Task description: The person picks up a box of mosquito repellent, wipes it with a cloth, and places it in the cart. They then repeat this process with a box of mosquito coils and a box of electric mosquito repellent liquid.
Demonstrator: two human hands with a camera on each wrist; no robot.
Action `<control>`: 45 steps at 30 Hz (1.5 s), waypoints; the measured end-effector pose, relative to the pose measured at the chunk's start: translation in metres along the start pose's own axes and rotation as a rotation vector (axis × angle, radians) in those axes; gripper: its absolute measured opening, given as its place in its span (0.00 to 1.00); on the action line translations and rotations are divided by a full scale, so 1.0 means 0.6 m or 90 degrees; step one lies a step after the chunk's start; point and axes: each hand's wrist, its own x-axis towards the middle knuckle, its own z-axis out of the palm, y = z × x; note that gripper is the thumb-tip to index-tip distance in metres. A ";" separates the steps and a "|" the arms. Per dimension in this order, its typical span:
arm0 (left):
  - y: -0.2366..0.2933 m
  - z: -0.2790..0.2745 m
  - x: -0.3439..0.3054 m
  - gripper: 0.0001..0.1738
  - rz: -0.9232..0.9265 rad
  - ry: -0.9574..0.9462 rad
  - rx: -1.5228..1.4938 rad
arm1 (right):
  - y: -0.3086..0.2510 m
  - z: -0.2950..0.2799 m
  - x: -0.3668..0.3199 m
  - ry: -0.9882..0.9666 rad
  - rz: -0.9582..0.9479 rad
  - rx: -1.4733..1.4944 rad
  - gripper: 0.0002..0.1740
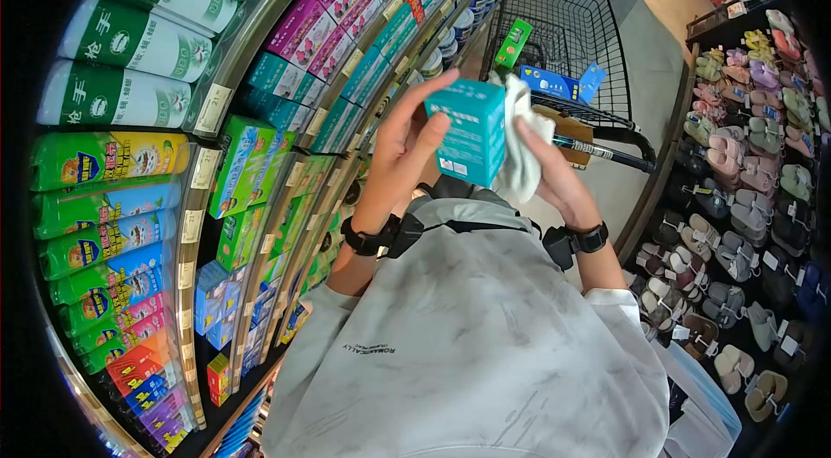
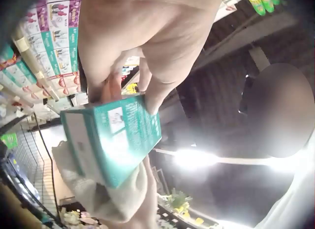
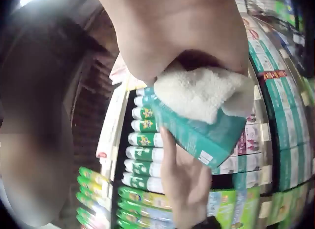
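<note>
A teal box (image 1: pixel 467 133) with pale print is held up in front of the person's chest. The left hand (image 1: pixel 400 146) grips it, with the thumb on the printed face and the fingers behind. Against the opposite side of the box lies a white cloth (image 1: pixel 522 155), held in the right hand (image 1: pixel 561 177). Seen from the right wrist, the bunched cloth (image 3: pixel 199 93) covers part of one box face, under the right palm. From the left wrist, the teal box (image 2: pixel 118 138) hangs tilted below the fingers, with the cloth (image 2: pixel 118 202) behind it.
A black wire shopping cart (image 1: pixel 563 16) stands ahead, holding a green box (image 1: pixel 514 43) and a blue package (image 1: pixel 554 84). On the left, shelves carry spray cans (image 1: pixel 130 94), bottles and more teal and purple boxes (image 1: pixel 320 16). A rack of slippers (image 1: pixel 749 155) lines the right.
</note>
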 end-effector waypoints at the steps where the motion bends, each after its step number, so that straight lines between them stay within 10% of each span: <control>1: -0.001 0.003 0.000 0.29 0.000 -0.001 0.000 | 0.008 -0.002 0.003 0.001 0.000 0.000 0.37; 7: 0.027 0.006 0.007 0.25 -0.061 -0.032 0.022 | 0.027 0.003 0.018 -0.092 0.004 0.265 0.33; 9: 0.020 -0.010 0.019 0.36 0.104 -0.121 0.281 | 0.018 0.006 0.015 0.012 -0.036 0.175 0.30; 11: -0.004 -0.007 0.017 0.47 0.077 -0.085 0.309 | 0.015 0.002 0.019 0.070 -0.170 -0.258 0.27; 15: -0.003 0.009 0.013 0.47 -0.088 -0.029 0.168 | 0.039 0.005 0.030 0.061 -0.276 -0.250 0.27; 19: -0.002 0.006 0.019 0.44 0.069 -0.124 0.434 | 0.042 0.010 0.034 0.065 -0.235 -0.299 0.27; 24: -0.003 0.003 0.017 0.50 0.162 -0.198 0.376 | 0.053 -0.008 0.038 0.103 -0.071 -0.027 0.38; 32: -0.005 -0.013 0.012 0.46 0.201 -0.159 0.355 | 0.031 -0.005 0.058 0.058 -0.017 0.168 0.29; 45: -0.011 -0.078 -0.032 0.41 0.099 0.050 0.523 | 0.067 0.077 0.091 0.129 -0.081 -0.131 0.31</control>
